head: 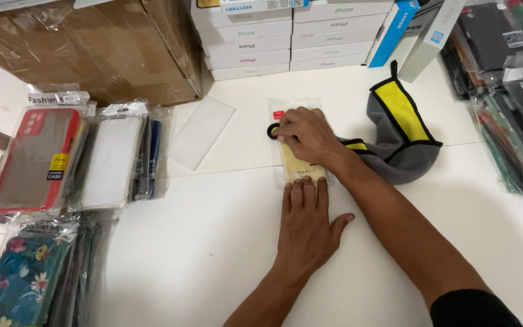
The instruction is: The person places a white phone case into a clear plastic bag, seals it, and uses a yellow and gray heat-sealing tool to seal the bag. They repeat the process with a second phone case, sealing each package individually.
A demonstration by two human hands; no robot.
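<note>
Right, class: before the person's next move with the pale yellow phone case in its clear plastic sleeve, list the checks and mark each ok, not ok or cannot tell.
1. Left hand flat on the white table, fingertips on the pale yellow phone case in its clear plastic sleeve: ok.
2. Right hand pressing the sleeve's upper part: ok.
3. Sleeve lying flat: ok.
4. Sleeve sealed: cannot tell.
5. Grey and yellow fabric pouch clear of the sleeve: not ok, it lies against the right wrist.

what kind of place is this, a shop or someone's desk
Probably a phone accessory shop's packing or stock table. Stacks of bagged phone cases line both sides, white phone boxes are piled at the back, and the hands press a bagged yellow case flat on the white table.
</note>
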